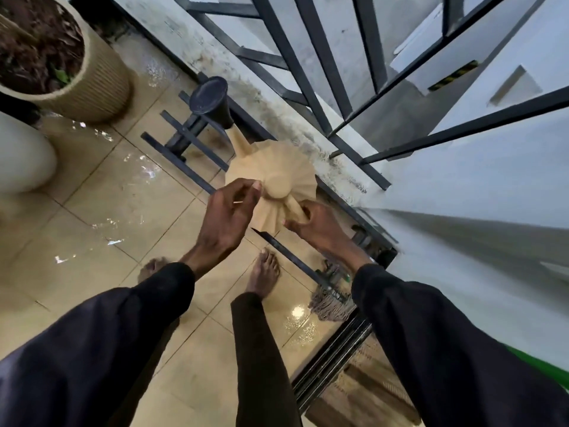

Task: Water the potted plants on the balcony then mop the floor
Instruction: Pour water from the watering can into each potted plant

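Observation:
I look down at a beige ribbed watering can (278,163) held over the wet tiled floor (101,211); its spout ends in a black rose (209,95). My right hand (317,231) grips the can's handle at its near side. My left hand (228,215) hovers at the can's left edge beside the round top knob, fingers loosely curled and holding nothing. A mop lies on the floor by the door track, with its grey string head (328,305) at the right and its dark handle (289,255) running under my right wrist. A beige ribbed plant pot (103,87) full of soil stands at the top left.
A white pot (24,155) stands at the left edge. A black metal rack (181,143) lies on the tiles under the spout. The black balcony railing (320,75) and its stained kerb run diagonally behind the can. My bare feet (264,272) stand on the wet tiles.

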